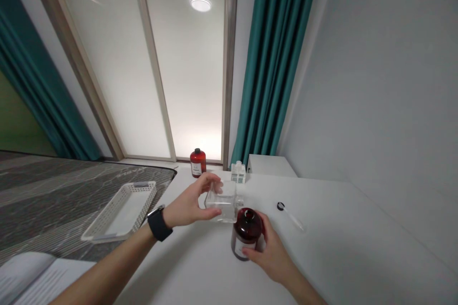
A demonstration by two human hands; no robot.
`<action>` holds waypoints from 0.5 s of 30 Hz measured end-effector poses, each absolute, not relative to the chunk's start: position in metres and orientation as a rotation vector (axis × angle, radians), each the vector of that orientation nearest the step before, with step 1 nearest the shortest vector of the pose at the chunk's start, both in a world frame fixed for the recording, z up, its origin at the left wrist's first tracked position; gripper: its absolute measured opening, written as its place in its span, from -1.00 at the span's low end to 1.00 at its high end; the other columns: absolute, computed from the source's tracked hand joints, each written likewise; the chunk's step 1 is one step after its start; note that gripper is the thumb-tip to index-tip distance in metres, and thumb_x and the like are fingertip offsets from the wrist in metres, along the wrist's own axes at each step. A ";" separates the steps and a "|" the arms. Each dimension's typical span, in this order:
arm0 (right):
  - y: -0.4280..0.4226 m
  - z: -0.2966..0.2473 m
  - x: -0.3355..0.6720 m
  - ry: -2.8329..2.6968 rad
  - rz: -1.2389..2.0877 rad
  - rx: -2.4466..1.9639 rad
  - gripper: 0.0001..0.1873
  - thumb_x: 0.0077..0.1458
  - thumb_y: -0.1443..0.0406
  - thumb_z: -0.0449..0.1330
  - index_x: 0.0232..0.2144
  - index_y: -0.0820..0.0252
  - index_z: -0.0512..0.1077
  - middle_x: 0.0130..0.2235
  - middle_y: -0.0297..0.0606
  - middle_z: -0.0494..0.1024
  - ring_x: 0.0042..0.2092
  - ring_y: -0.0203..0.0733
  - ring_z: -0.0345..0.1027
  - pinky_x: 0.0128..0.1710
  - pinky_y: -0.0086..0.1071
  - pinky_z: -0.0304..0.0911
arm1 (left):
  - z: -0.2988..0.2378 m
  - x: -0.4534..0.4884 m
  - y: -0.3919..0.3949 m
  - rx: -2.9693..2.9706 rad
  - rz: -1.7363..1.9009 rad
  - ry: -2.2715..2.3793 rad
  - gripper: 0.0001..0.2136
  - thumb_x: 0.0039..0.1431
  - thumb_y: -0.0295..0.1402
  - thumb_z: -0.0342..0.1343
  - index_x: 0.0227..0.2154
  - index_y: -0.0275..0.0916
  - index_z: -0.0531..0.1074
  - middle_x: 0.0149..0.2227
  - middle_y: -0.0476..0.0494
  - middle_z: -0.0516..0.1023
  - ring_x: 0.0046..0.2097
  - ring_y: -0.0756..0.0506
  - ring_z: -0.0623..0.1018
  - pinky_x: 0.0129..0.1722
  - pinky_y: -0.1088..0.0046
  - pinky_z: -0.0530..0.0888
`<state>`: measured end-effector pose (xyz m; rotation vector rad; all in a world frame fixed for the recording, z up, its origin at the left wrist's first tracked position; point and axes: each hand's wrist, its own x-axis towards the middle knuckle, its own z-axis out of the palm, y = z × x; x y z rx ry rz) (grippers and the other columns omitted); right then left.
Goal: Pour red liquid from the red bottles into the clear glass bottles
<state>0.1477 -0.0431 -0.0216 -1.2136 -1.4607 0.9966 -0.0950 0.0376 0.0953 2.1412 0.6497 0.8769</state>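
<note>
My left hand (pixel 204 202) grips a clear square glass bottle (pixel 226 202), tipped on its side so that its neck points right. Just below that neck stands a dark red-brown bottle (pixel 246 226) with a white label and an uncapped mouth. My right hand (pixel 266 252) is wrapped around the brown bottle's right side, thumb across the label. Whether liquid passes between the two bottles cannot be made out. To the right of them a dropper (pixel 291 217) with a black cap lies on the white table (pixel 339 257).
Farther back stand a capped red-brown bottle (pixel 198 163) and a small clear bottle (pixel 238 172). A white plastic basket (pixel 123 212) sits to the left on a grey patterned surface, with an open book (pixel 46 276) nearer me. Behind the table is a white cabinet (pixel 272 166).
</note>
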 end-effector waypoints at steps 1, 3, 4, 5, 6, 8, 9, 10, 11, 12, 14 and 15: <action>-0.043 -0.022 0.148 -1.452 0.986 -1.221 -0.18 -0.23 0.42 0.33 0.12 0.09 0.17 0.14 -0.10 0.39 0.17 0.06 0.26 0.24 0.02 0.01 | 0.095 -0.094 0.039 2.149 0.852 0.645 -0.50 0.05 -0.33 0.30 0.01 -0.18 0.21 -0.07 -0.16 0.40 -0.02 -0.18 0.47 0.10 0.09 0.39; -0.043 -0.021 0.150 -1.447 0.965 -1.229 -0.19 -0.22 0.42 0.32 0.11 0.09 0.17 0.13 -0.12 0.40 0.17 0.04 0.26 0.23 0.01 0.03 | 0.095 -0.093 0.040 2.164 0.808 0.646 -0.50 0.05 -0.32 0.30 0.01 -0.19 0.22 -0.05 -0.18 0.40 0.00 -0.19 0.47 0.11 0.07 0.39; -0.044 -0.021 0.151 -1.451 0.954 -1.228 -0.20 -0.21 0.42 0.32 0.12 0.08 0.18 0.14 -0.12 0.40 0.17 0.04 0.26 0.23 0.00 0.03 | 0.095 -0.092 0.040 2.168 0.792 0.648 -0.49 0.05 -0.31 0.30 0.02 -0.19 0.22 -0.03 -0.19 0.40 0.01 -0.20 0.46 0.12 0.05 0.39; -0.044 -0.020 0.151 -1.458 0.945 -1.226 -0.20 -0.20 0.42 0.32 0.12 0.08 0.18 0.14 -0.12 0.40 0.18 0.03 0.26 0.24 -0.01 0.03 | 0.096 -0.091 0.041 2.169 0.780 0.650 -0.49 0.07 -0.30 0.29 0.04 -0.19 0.22 -0.01 -0.21 0.39 0.02 -0.21 0.46 0.11 0.04 0.39; -0.045 -0.019 0.152 -1.465 0.937 -1.224 -0.21 -0.20 0.41 0.33 0.12 0.08 0.18 0.15 -0.12 0.39 0.19 0.04 0.25 0.24 -0.01 0.03 | 0.097 -0.090 0.040 2.168 0.772 0.652 -0.49 0.08 -0.29 0.29 0.04 -0.19 0.22 0.00 -0.23 0.39 0.03 -0.21 0.46 0.11 0.03 0.39; -0.045 -0.017 0.153 -1.478 0.927 -1.227 -0.20 -0.20 0.40 0.33 0.13 0.09 0.19 0.16 -0.11 0.39 0.20 0.05 0.25 0.24 0.00 0.04 | 0.100 -0.089 0.040 2.163 0.758 0.650 -0.49 0.08 -0.29 0.28 0.05 -0.20 0.22 0.02 -0.25 0.39 0.04 -0.22 0.46 0.11 0.02 0.40; -0.045 -0.016 0.153 -1.480 0.921 -1.233 -0.20 -0.20 0.40 0.33 0.13 0.09 0.20 0.16 -0.10 0.39 0.20 0.05 0.24 0.24 0.00 0.04 | 0.101 -0.088 0.040 2.161 0.752 0.649 -0.49 0.08 -0.29 0.29 0.05 -0.20 0.22 0.03 -0.26 0.40 0.05 -0.22 0.46 0.11 0.01 0.40; -0.045 -0.015 0.153 -1.480 0.916 -1.241 -0.19 -0.20 0.40 0.34 0.14 0.10 0.21 0.16 -0.10 0.39 0.21 0.06 0.24 0.24 0.00 0.06 | 0.102 -0.087 0.040 2.163 0.745 0.648 -0.48 0.07 -0.29 0.29 0.05 -0.20 0.23 0.04 -0.26 0.40 0.05 -0.23 0.46 0.12 0.00 0.40; -0.045 -0.014 0.153 -1.477 0.912 -1.247 -0.19 -0.21 0.41 0.33 0.14 0.10 0.22 0.16 -0.11 0.40 0.21 0.06 0.25 0.24 -0.01 0.07 | 0.103 -0.086 0.040 2.166 0.737 0.647 -0.48 0.06 -0.30 0.30 0.05 -0.21 0.23 0.05 -0.27 0.40 0.06 -0.23 0.46 0.12 0.00 0.40; -0.045 -0.013 0.154 -1.473 0.910 -1.247 -0.19 -0.21 0.41 0.33 0.14 0.10 0.23 0.16 -0.11 0.41 0.20 0.06 0.25 0.23 -0.01 0.09 | 0.105 -0.086 0.040 2.172 0.726 0.645 -0.47 0.06 -0.30 0.31 0.06 -0.21 0.24 0.05 -0.27 0.40 0.06 -0.23 0.46 0.12 -0.01 0.39; -0.045 -0.012 0.154 -1.468 0.914 -1.236 -0.20 -0.22 0.41 0.33 0.13 0.10 0.24 0.16 -0.10 0.41 0.20 0.06 0.26 0.22 -0.03 0.12 | 0.107 -0.085 0.042 2.191 0.701 0.638 -0.47 0.07 -0.31 0.31 0.07 -0.21 0.24 0.07 -0.27 0.39 0.06 -0.22 0.47 0.13 -0.01 0.39; -0.045 -0.012 0.154 -1.469 0.918 -1.232 -0.20 -0.21 0.41 0.33 0.14 0.11 0.24 0.16 -0.10 0.41 0.20 0.06 0.26 0.21 -0.03 0.13 | 0.108 -0.085 0.043 2.202 0.687 0.631 -0.48 0.08 -0.31 0.31 0.07 -0.20 0.24 0.07 -0.27 0.40 0.06 -0.22 0.47 0.13 -0.01 0.39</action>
